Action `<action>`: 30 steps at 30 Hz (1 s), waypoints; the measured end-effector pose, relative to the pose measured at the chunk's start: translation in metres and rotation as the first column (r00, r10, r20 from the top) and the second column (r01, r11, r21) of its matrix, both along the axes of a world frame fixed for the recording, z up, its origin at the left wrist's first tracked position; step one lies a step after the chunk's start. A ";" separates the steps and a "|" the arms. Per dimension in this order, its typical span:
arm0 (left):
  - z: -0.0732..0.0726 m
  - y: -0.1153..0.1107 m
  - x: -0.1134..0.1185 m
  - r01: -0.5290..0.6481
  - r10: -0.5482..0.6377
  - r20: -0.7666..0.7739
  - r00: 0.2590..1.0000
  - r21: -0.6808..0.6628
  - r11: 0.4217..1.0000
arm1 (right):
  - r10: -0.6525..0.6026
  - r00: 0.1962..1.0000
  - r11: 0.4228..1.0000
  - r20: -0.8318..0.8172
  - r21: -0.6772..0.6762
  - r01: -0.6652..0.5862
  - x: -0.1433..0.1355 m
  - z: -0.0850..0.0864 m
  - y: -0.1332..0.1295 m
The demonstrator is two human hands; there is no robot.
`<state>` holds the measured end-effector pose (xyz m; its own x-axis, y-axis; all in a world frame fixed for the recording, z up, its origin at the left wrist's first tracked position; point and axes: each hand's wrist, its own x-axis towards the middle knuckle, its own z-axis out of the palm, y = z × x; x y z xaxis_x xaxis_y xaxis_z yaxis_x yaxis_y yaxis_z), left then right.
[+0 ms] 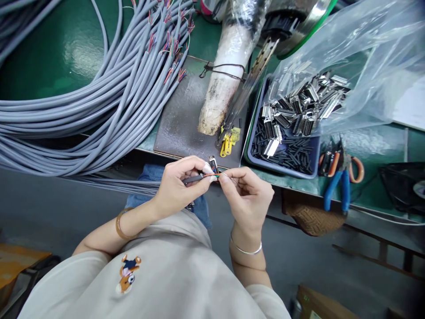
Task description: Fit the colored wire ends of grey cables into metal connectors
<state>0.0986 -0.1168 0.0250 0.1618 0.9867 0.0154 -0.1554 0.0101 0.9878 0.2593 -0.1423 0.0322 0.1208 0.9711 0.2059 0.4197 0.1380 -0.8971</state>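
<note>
Pinched between the thumb and fingers of my left hand (182, 179) is a grey cable (193, 179), its thin coloured wires (210, 175) fanning out toward the right. The fingertips carry white covers. Close by, my right hand (247, 190) closes thumb and forefinger on the ends of those fine wires. Just beyond the fingertips, at the bench edge, a metal D-sub connector (213, 163) stands tilted in front of the dark plate. Behind it a yellow clip-like piece (227, 144) lies below a soldering iron (237, 104).
A bundle of grey cables (99, 115) with stripped ends fills the left. To the right, a blue tray (285, 170) holds black tubing pieces and metal connectors (308, 104), partly under a clear plastic bag (368, 71). Pliers (341, 177) lie farther right. A wrapped white cylinder (222, 88) rests on the metal plate (179, 119).
</note>
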 end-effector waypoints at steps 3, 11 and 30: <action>-0.001 0.000 0.000 0.003 -0.001 0.036 0.999 -0.055 0.999 | -0.049 0.998 0.996 0.034 0.073 0.047 0.001 -0.003 -0.001; -0.003 0.002 -0.004 0.029 -0.016 0.102 0.995 -0.132 0.991 | -0.032 0.985 0.977 0.171 0.211 -0.004 0.004 -0.007 -0.004; 0.004 0.012 -0.003 0.026 0.027 0.300 0.954 -0.173 0.985 | -0.041 0.985 0.970 -0.166 0.232 0.079 -0.019 -0.042 -0.010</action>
